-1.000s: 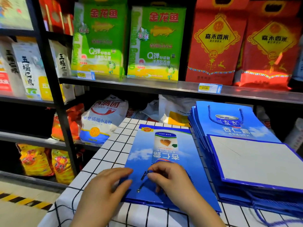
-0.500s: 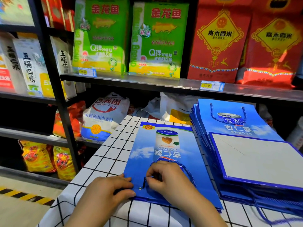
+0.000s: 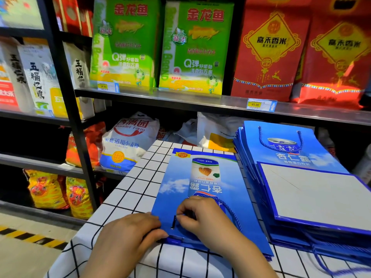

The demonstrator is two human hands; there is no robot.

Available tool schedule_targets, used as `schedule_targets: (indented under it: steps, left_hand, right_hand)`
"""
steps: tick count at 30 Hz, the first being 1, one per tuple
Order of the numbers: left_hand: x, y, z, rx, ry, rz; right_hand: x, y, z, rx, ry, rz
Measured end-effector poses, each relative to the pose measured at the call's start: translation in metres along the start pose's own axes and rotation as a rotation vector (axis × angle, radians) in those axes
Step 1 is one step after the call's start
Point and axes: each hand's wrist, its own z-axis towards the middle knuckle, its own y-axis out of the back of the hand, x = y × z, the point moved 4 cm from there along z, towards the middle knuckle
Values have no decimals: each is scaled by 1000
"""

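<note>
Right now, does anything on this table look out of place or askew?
Only mildly: the stack of blue gift bags at the right is fanned unevenly, and its rope handles trail loose over the checked tablecloth. Nothing looks damaged.

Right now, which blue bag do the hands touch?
The single bag lying alone, left of the stack: the left hand presses its edge, the right hand pinches its cord.
</note>
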Motion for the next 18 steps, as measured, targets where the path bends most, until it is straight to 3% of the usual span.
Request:
schedule_targets:
  steps: [10,14,18]
  left_hand:
    - [-4,3,1,-189,-33,139]
    - [-3,3,0,-199,-47,143]
    - [-2,-1,-5,-210,-94,154]
  right_hand:
    - [10,6,7,178,56,-87]
    - [11,19,10,77,57,-100]
    - [12,16,8,108,93,-152]
